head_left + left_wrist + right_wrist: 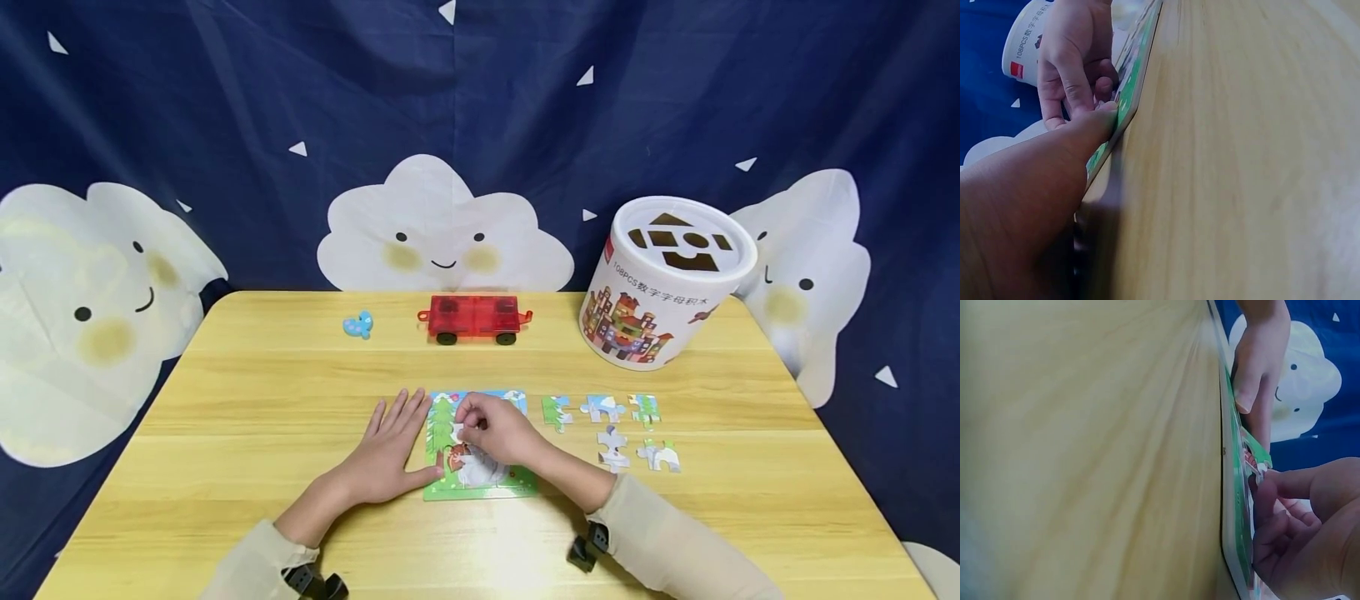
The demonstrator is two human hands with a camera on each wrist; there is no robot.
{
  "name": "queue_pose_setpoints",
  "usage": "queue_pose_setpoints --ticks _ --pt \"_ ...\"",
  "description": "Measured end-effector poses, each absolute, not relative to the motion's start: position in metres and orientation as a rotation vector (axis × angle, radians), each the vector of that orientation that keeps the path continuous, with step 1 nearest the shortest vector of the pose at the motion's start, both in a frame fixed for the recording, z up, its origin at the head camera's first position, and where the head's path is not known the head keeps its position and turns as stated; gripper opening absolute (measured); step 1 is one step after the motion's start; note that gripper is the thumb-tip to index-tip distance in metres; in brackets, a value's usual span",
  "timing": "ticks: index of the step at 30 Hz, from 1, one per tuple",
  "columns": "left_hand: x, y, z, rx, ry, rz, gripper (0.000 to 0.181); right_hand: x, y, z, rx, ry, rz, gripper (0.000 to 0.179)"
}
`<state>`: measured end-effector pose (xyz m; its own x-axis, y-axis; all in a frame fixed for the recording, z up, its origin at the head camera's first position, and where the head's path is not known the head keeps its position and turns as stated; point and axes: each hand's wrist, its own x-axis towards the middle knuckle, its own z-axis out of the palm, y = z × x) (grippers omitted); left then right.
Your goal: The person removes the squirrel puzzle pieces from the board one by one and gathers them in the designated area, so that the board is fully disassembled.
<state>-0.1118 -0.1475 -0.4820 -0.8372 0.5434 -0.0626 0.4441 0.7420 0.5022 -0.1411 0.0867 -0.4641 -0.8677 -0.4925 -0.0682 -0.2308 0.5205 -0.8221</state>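
Note:
A puzzle board [480,492] with a green border and a picture of trees and a pale animal lies flat on the table. My right hand [501,429] is over its upper middle, thumb and index finger pinching a puzzle piece [1259,450]. In the right wrist view that piece, partly green, tilts up from the board. My left hand [382,460] is spread flat along the board's left side, its thumb touching the edge, as the left wrist view also shows. Several loose puzzle pieces [613,448] are to the board's right.
Behind the board stand a red toy wagon [474,317] and a small blue animal figure [358,325]. A white block bucket [663,283] with shaped holes in its lid is at the back right. A dark blue curtain [450,100] hangs along the table's far edge.

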Motion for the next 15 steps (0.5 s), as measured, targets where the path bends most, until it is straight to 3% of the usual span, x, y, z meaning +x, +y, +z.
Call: queue_pose_setpoints --ticks 15 --pt "-0.1117 -0.148 -0.4849 0.779 2.736 0.731 0.1 -0.1439 0.0931 -0.4602 -0.532 2.394 -1.478 0.006"
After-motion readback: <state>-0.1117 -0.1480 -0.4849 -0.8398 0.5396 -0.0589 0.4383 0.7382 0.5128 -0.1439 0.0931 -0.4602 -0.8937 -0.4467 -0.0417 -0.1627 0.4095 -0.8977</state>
